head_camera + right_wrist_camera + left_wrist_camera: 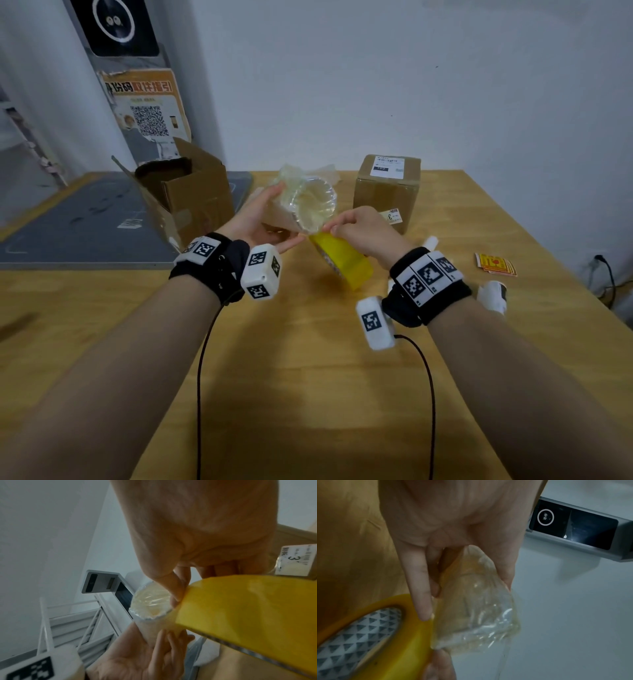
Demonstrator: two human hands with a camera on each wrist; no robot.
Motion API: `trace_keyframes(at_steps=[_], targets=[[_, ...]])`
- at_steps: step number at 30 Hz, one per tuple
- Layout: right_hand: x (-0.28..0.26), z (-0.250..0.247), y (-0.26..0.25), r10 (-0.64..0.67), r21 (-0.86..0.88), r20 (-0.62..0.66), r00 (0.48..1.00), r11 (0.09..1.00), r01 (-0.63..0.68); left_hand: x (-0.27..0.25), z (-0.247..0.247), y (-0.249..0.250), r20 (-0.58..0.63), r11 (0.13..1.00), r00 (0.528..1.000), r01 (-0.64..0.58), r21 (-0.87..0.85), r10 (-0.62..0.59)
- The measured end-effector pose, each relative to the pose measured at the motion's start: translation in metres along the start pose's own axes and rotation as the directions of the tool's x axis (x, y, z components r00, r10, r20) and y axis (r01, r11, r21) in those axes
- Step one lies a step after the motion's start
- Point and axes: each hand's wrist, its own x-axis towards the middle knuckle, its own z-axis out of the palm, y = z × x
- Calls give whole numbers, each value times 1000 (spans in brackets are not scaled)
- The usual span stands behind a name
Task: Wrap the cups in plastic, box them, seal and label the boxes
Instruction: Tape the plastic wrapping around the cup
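Note:
A clear cup (313, 202) wrapped in plastic film lies tilted in my left hand (290, 214), mouth toward me. In the left wrist view the thumb and fingers (419, 588) grip the wrapped cup (476, 608) by its body. My right hand (330, 229) pinches the end of a yellow tape roll (342, 263) right at the cup's rim. The right wrist view shows the thumb and forefinger of my right hand (178, 597) closed on the yellow tape (248, 608) beside the cup (150, 604). The roll (412, 649) hangs tilted under that hand, above the table.
An open cardboard box (181, 195) stands at the table's back left. A sealed, labelled box (387, 192) stands at the back right. Red and yellow stickers (495, 264) lie at the right. Loose plastic film (325, 169) lies behind the cup. The wooden table (308, 377) stretches toward me.

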Motion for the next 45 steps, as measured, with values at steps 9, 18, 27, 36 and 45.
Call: trace_keyframes(at_steps=[9, 18, 27, 36, 45], targets=[[9, 3, 12, -44, 121, 58, 997, 992, 37, 3, -17, -28, 82, 963, 965, 238, 127, -250], [8, -7, 14, 86, 97, 155, 984, 990, -102, 11, -31, -43, -142, 865, 977, 207, 457, -159], [-3, -5, 9, 137, 223, 173, 975, 959, -174, -4, -29, -23, -305, 947, 900, -266, 179, 311], [-9, 0, 12, 183, 407, 256, 949, 870, -278, 4, -9, -45, 185, 372, 800, -453, 810, 571], [-15, 17, 2, 271, 315, 425, 864, 850, -422, 5, -19, -29, 133, 557, 883, -394, 731, 451]])
